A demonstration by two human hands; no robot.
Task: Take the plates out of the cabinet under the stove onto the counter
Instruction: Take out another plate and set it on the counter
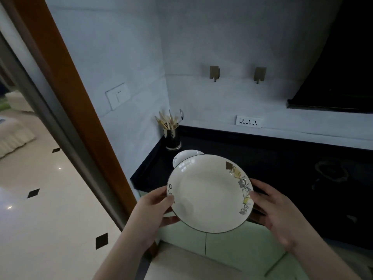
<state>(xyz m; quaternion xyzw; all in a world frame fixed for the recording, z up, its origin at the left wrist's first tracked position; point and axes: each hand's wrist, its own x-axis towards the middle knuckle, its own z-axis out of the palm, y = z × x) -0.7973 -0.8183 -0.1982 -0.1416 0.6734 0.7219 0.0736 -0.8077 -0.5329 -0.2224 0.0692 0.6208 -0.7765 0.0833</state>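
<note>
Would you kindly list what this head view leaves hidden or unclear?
- White dish on the counter: mostly hidden behind the held plate.
- Left hand and right hand: fingers under the plate unseen.
- Cabinet under the stove: outside the view.

The plate [209, 194] covers most of the white dish [186, 155] at its 11 o'clock — only that dish's far rim shows. Fingers of the left hand [153, 209] and right hand [276, 211] are lost beneath the plate. The stove [331, 173] on the dark bench [262, 152] is a dim outline — details unreadable. The picture's bottom edge cuts off both forearms.
</note>
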